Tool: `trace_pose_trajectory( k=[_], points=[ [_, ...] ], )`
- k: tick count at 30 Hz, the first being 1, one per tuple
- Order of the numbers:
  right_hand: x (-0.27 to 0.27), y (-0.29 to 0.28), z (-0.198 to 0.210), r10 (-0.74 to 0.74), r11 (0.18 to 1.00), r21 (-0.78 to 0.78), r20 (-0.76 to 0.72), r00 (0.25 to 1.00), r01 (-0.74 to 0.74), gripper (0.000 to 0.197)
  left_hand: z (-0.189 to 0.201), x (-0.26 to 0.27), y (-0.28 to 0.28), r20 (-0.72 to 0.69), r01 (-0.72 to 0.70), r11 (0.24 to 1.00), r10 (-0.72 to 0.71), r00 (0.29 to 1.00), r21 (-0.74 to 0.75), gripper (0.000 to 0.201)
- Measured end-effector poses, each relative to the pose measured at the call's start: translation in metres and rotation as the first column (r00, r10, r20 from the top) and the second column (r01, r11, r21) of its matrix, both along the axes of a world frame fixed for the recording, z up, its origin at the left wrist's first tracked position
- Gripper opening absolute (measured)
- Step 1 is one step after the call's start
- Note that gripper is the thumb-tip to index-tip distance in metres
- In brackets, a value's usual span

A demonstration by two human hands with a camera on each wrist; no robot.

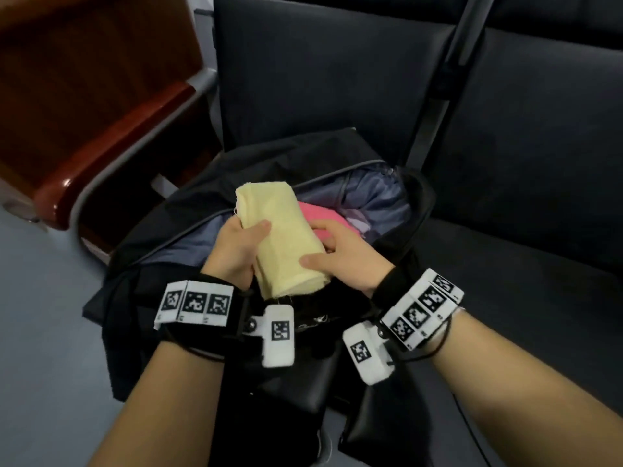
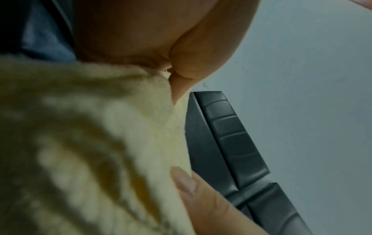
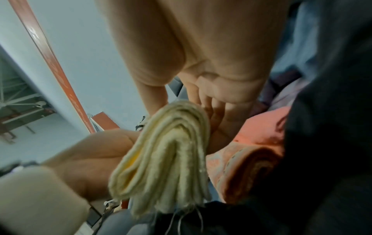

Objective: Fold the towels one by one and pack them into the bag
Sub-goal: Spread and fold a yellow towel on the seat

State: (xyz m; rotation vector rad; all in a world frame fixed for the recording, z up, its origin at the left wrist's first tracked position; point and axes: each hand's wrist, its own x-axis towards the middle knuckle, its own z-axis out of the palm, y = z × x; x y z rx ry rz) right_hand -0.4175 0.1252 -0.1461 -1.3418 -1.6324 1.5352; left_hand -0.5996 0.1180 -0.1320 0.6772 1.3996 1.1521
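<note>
Both hands grasp one folded yellow towel (image 1: pixel 283 241) above the open black bag (image 1: pixel 202 203): the left hand (image 1: pixel 236 251) pinches its left edge, the right hand (image 1: pixel 344 254) wraps its right side. One pink towel (image 1: pixel 320 217) already lies inside the bag. Only the right wrist view shows the yellow towel's stacked layers end-on.

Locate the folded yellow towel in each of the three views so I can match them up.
Head: yellow towel at centre, gripped by both hands over the open bag.
Left wrist: fills the lower left.
Right wrist: centre, folded layers seen end-on.
Shared landmark: the pink towel beside it, also in the right wrist view.
</note>
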Motion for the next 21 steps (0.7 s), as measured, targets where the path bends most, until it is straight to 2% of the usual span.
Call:
trace_pose_trajectory(
  k=[4, 6, 8, 10, 12, 15, 17, 21],
  points=[
    [-0.05, 0.036, -0.018, 0.039, 0.997, 0.071, -0.03, 0.999, -0.037, 0.067, -0.019, -0.039, 0.041, -0.195, -0.089, 0.996, 0.089, 0.977, 0.012, 0.03],
    [-0.073, 0.045, -0.031, 0.132, 0.984, 0.109, 0.103, 0.986, -0.143, 0.068, -0.034, -0.056, 0.047, -0.263, -0.126, 0.992, 0.115, 0.958, -0.025, 0.034],
    [-0.087, 0.047, -0.044, 0.238, 0.959, 0.085, 0.271, 0.933, -0.269, 0.07, -0.053, -0.068, 0.048, -0.324, -0.136, 0.984, 0.091, 0.941, -0.116, 0.046],
    [-0.09, 0.046, -0.056, 0.333, 0.93, 0.032, 0.348, 0.876, -0.367, 0.07, -0.071, -0.071, 0.047, -0.333, -0.131, 0.965, 0.05, 0.942, -0.227, 0.056],
    [-0.083, 0.045, -0.063, 0.361, 0.919, 0.0, 0.405, 0.84, -0.395, 0.07, -0.086, -0.066, 0.048, -0.331, -0.11, 0.944, 0.002, 0.944, -0.31, 0.057],
    [-0.07, 0.046, -0.066, 0.335, 0.928, -0.008, 0.459, 0.823, -0.373, 0.068, -0.093, -0.055, 0.051, -0.411, -0.035, 0.928, -0.13, 0.902, -0.371, 0.041],
    [-0.069, 0.046, -0.064, 0.356, 0.916, -0.019, 0.494, 0.793, -0.4, 0.067, -0.096, -0.054, 0.053, -0.427, -0.034, 0.934, -0.13, 0.895, -0.355, 0.039],
    [-0.076, 0.043, -0.057, 0.441, 0.877, -0.09, 0.544, 0.714, -0.473, 0.071, -0.091, -0.055, 0.051, -0.42, -0.111, 0.931, -0.049, 0.906, -0.347, 0.05]
  ],
)
